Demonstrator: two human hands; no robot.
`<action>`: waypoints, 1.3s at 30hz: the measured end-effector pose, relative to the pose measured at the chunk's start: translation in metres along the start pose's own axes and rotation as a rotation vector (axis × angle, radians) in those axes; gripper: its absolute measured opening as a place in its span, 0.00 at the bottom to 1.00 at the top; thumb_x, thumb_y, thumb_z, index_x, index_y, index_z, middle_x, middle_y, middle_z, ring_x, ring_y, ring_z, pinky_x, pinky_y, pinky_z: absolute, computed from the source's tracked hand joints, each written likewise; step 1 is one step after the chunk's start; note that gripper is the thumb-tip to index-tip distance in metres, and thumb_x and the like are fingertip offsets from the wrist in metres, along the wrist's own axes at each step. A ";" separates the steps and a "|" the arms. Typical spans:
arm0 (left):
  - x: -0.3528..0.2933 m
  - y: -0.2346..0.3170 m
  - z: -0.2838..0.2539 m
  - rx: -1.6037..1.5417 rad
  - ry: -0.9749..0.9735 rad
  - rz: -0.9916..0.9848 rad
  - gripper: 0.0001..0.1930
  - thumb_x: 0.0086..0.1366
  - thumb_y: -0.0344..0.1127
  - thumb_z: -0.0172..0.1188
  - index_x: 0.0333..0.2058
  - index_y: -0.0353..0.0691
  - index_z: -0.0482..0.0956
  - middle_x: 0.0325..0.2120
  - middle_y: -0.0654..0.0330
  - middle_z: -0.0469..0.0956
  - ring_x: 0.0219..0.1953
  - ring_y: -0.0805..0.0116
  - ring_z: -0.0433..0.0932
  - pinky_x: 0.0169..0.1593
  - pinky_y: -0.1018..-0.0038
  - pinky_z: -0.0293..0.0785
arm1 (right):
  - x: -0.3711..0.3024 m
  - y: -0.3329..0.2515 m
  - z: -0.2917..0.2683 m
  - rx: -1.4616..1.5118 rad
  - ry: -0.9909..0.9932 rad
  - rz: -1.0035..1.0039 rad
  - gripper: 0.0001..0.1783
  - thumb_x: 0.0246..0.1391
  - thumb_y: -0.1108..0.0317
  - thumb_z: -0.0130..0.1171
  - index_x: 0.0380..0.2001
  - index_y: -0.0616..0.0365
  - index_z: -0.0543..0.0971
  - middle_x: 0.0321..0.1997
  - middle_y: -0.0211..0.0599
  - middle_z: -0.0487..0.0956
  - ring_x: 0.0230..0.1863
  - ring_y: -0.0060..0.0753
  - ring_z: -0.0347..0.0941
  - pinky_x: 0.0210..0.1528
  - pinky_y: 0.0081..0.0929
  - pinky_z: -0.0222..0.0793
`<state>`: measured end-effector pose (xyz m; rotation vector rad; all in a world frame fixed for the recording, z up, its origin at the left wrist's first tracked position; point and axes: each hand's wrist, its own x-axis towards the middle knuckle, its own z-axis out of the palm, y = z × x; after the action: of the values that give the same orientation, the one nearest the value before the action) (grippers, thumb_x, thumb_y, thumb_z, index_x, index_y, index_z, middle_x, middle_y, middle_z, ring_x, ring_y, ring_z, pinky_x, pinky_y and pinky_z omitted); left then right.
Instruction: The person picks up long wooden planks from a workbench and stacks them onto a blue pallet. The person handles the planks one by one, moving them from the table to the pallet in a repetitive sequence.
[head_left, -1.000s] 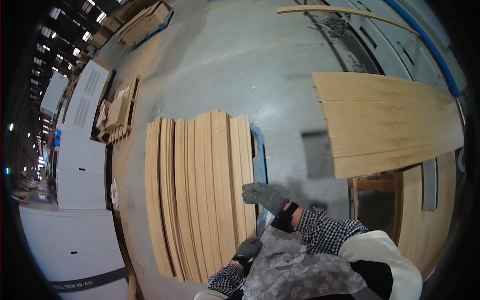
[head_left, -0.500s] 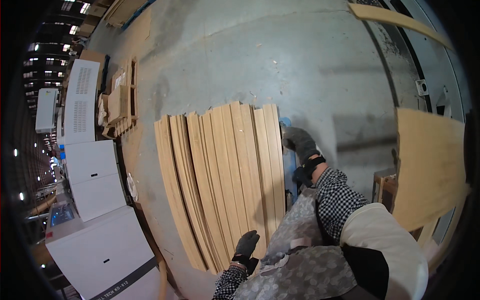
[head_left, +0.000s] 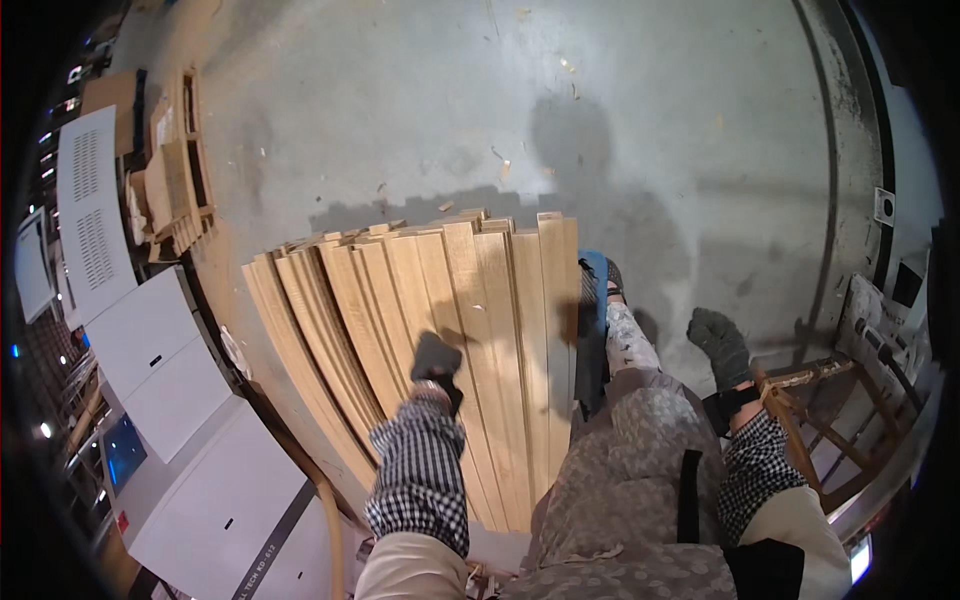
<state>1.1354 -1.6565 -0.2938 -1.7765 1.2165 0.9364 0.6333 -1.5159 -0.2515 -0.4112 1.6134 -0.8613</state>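
A wide stack of long, pale wooden planks [head_left: 495, 340] lies in front of me, the boards side by side with uneven far ends. Above its middle is my left hand [head_left: 437, 358] in a dark grey glove, its fingers foreshortened but apparently extended; nothing shows in it. Off to the right, over the floor, hangs my right hand [head_left: 718, 342], also gloved, with loosely bent fingers and no object visible. It is apart from the planks and near a brown wooden frame [head_left: 835, 440]. Part of a blue support [head_left: 596, 275] shows along the stack's right side, next to my foot.
White machine cabinets [head_left: 215, 490] line the left side, with a wooden pallet and cardboard [head_left: 180, 190] beyond them. Wood scraps [head_left: 505, 168] lie scattered on the grey floor [head_left: 400, 100]. At the far right stands a pale machine side [head_left: 905, 120] with a dark lower edge.
My left hand has moved forward over the planks from their near end. My right hand has left the stack's far right corner and swung out right. The view has shifted, showing the wooden frame more fully.
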 end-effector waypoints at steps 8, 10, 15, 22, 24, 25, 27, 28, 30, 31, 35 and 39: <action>0.098 0.018 0.009 0.055 0.022 -0.163 0.27 0.56 0.46 0.62 0.43 0.28 0.65 0.38 0.41 0.76 0.43 0.48 0.78 0.44 0.62 0.76 | 0.139 -0.022 0.185 -0.332 -0.311 -0.097 0.19 0.47 0.72 0.62 0.45 0.59 0.76 0.36 0.35 0.78 0.40 0.28 0.76 0.41 0.26 0.71; 0.051 0.062 -0.030 -0.077 0.075 -0.223 0.26 0.55 0.46 0.64 0.40 0.28 0.66 0.34 0.42 0.77 0.38 0.49 0.79 0.40 0.62 0.76 | 0.169 -0.034 0.229 -0.520 -0.347 -0.339 0.19 0.46 0.65 0.65 0.43 0.56 0.77 0.37 0.33 0.78 0.38 0.31 0.75 0.42 0.28 0.71; 0.043 0.051 -0.031 0.007 0.164 -0.108 0.26 0.52 0.44 0.67 0.38 0.28 0.66 0.27 0.45 0.78 0.32 0.49 0.79 0.36 0.63 0.76 | 0.204 0.002 0.307 -0.594 -0.247 -0.504 0.20 0.44 0.60 0.64 0.42 0.52 0.80 0.43 0.40 0.78 0.44 0.45 0.73 0.48 0.35 0.70; 0.050 0.035 -0.019 0.036 0.173 -0.077 0.26 0.51 0.46 0.69 0.34 0.31 0.67 0.26 0.46 0.75 0.29 0.50 0.78 0.31 0.61 0.75 | 0.179 0.006 0.297 -0.542 -0.373 -0.344 0.20 0.46 0.64 0.64 0.46 0.52 0.78 0.42 0.40 0.77 0.44 0.44 0.73 0.47 0.39 0.70; 0.050 0.039 -0.022 0.026 0.157 -0.066 0.25 0.50 0.45 0.69 0.34 0.32 0.66 0.25 0.47 0.75 0.28 0.51 0.78 0.30 0.61 0.75 | 0.176 0.013 0.296 -0.485 -0.371 -0.254 0.21 0.46 0.65 0.64 0.47 0.51 0.77 0.42 0.40 0.77 0.44 0.44 0.73 0.47 0.39 0.70; 0.047 0.041 -0.026 0.008 0.139 -0.052 0.25 0.50 0.45 0.69 0.33 0.32 0.66 0.25 0.47 0.75 0.28 0.52 0.78 0.30 0.61 0.75 | 0.174 0.013 0.297 -0.443 -0.372 -0.169 0.22 0.46 0.65 0.64 0.48 0.51 0.76 0.42 0.39 0.77 0.44 0.43 0.73 0.47 0.39 0.70; 0.047 0.040 -0.026 -0.008 0.144 -0.016 0.24 0.50 0.44 0.69 0.33 0.32 0.66 0.24 0.47 0.75 0.27 0.52 0.77 0.29 0.62 0.75 | 0.171 0.012 0.297 -0.395 -0.349 -0.075 0.23 0.47 0.65 0.64 0.49 0.50 0.75 0.41 0.38 0.76 0.43 0.42 0.73 0.47 0.37 0.70; 0.047 0.038 -0.025 -0.005 0.171 0.003 0.24 0.50 0.43 0.69 0.33 0.32 0.66 0.24 0.48 0.75 0.27 0.52 0.77 0.29 0.62 0.75 | 0.170 0.007 0.297 -0.387 -0.329 -0.070 0.23 0.47 0.64 0.64 0.49 0.51 0.75 0.40 0.37 0.76 0.43 0.41 0.73 0.47 0.36 0.70; 0.044 0.036 -0.024 -0.024 0.165 -0.027 0.24 0.50 0.42 0.69 0.33 0.32 0.66 0.24 0.48 0.75 0.26 0.53 0.77 0.29 0.62 0.74 | 0.170 0.006 0.299 -0.409 -0.310 -0.143 0.23 0.48 0.65 0.64 0.50 0.52 0.74 0.40 0.37 0.76 0.42 0.39 0.73 0.46 0.33 0.70; 0.042 0.043 -0.029 -0.045 0.134 -0.071 0.23 0.50 0.42 0.69 0.33 0.31 0.66 0.23 0.49 0.75 0.26 0.53 0.77 0.29 0.62 0.74 | 0.174 0.010 0.299 -0.439 -0.306 -0.225 0.23 0.49 0.66 0.63 0.50 0.52 0.74 0.40 0.37 0.76 0.42 0.37 0.73 0.46 0.32 0.71; 0.040 0.066 -0.047 -0.040 -0.003 -0.153 0.21 0.51 0.37 0.68 0.34 0.31 0.67 0.30 0.46 0.74 0.32 0.51 0.77 0.36 0.63 0.76 | 0.197 0.034 0.296 -0.951 -0.312 -0.668 0.20 0.51 0.68 0.60 0.49 0.53 0.76 0.38 0.39 0.78 0.41 0.38 0.74 0.44 0.32 0.72; 0.051 0.022 -0.014 0.002 0.206 0.071 0.20 0.51 0.39 0.67 0.31 0.30 0.67 0.22 0.50 0.75 0.25 0.57 0.77 0.28 0.66 0.75 | 0.219 0.036 0.276 0.321 -0.195 0.116 0.17 0.53 0.66 0.60 0.47 0.55 0.78 0.43 0.38 0.79 0.42 0.29 0.75 0.42 0.26 0.74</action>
<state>1.1304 -1.6935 -0.3367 -1.8743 1.4169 0.8063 0.8516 -1.7258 -0.4351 -0.1673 1.2803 -0.9424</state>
